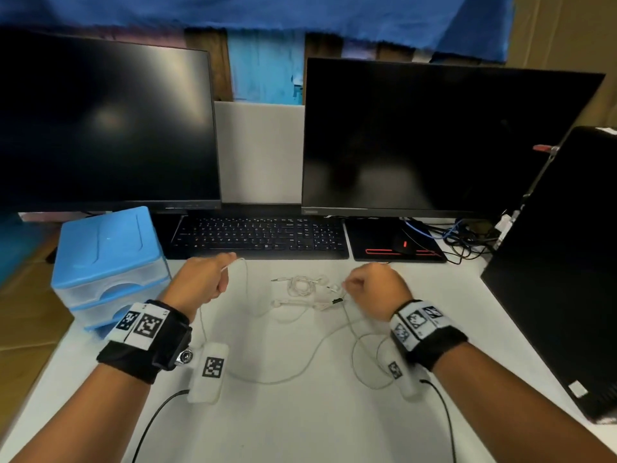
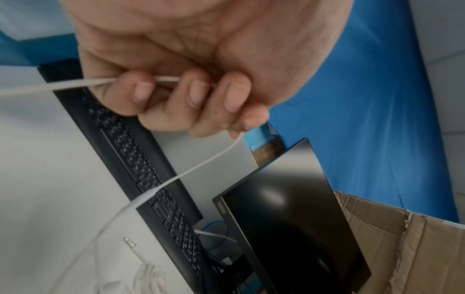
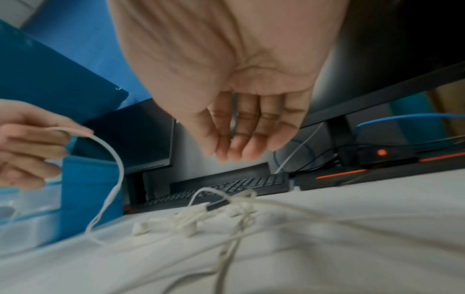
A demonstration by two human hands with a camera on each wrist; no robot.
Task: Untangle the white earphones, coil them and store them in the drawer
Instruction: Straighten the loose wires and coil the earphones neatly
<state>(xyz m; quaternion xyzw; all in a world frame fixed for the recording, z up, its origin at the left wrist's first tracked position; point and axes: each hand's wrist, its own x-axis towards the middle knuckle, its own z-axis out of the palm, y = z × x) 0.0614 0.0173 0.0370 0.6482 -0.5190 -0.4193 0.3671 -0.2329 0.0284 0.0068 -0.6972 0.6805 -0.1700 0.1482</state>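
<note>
Left hand raised off the tabletop, fingers curled round a strand of the white earphones, which trails down to the tangle lying between the hands. Right hand just beside that tangle; its fingers look loosely extended, gripping nothing visible. Blue drawer unit sits left of left hand.

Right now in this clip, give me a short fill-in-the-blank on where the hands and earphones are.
The left hand grips a white ____.
The tangled earphones lie on the table in front of the ____.
The blue drawer unit stands beside the ____ hand.

Missing words: cable; keyboard; left
</note>
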